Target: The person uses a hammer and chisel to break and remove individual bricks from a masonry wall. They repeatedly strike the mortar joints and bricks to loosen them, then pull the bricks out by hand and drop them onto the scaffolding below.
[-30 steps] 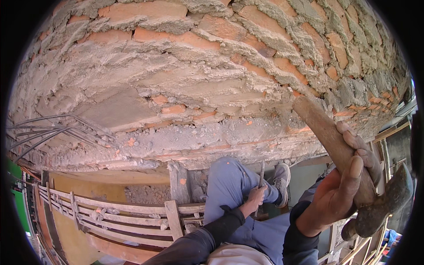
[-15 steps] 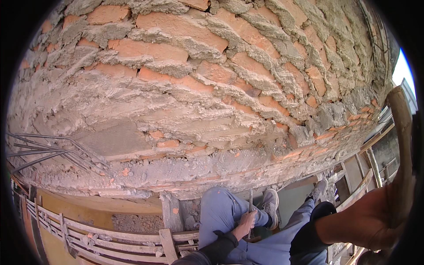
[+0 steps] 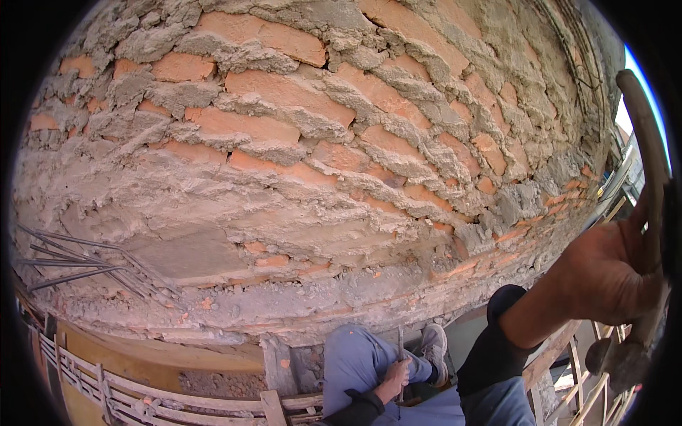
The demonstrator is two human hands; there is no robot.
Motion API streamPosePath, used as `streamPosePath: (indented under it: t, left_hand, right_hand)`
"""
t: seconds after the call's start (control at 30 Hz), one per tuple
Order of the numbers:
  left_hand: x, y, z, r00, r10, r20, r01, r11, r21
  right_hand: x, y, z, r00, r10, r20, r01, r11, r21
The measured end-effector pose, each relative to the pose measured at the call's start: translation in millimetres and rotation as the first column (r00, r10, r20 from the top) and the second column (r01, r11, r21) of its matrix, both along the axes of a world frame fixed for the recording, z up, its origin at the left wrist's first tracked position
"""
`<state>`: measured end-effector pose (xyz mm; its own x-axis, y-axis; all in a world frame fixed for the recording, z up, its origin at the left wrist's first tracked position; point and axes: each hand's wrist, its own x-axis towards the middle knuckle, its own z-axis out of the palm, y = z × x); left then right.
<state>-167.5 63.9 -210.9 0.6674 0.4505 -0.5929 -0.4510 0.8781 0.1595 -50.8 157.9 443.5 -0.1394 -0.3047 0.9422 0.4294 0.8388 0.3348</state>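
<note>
My left hand rests by my bent knee with its fingers wrapped round a thin metal chisel, which points up toward the wall's foot. At the far right my raised right hand grips a hammer by its long wooden handle. The dark hammer head hangs below that hand, partly lost in the dark rim. In front of me stands a rough brick wall, its orange bricks set in thick, uneven grey mortar. The chisel tip is near the ledge; whether it touches cannot be told.
Bent steel bars stick out at the wall's left. Rubble lies along the ledge. Wooden rails run below at left, joined by a short upright post. My shoe stands beside the wall's foot. Wooden poles show at lower right.
My right hand has risen with the hammer, and its head has come into view below the hand. My left hand stays on the chisel. The view has tilted slightly upward.
</note>
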Motion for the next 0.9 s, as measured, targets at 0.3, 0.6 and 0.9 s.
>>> streamPosePath:
  t: [0.3,0.6,0.9]
  left_hand:
    - [-12.1,8.4,-35.9,0.947,0.086,0.310,-0.075,0.996,-0.045]
    - [-2.3,-3.5,3.4,0.993,0.050,0.103,-0.042,0.996,-0.082]
    - [-9.4,1.7,18.3,1.000,0.015,-0.014,-0.015,1.000,0.026]
  right_hand:
    - [-41.3,112.3,-5.1,0.720,0.232,-0.654,-0.460,0.866,-0.198]
    - [-4.9,26.4,20.3,0.857,0.360,-0.369,-0.335,0.933,0.133]
    - [-42.5,106.8,-39.4,0.848,0.020,-0.530,-0.284,0.861,-0.423]
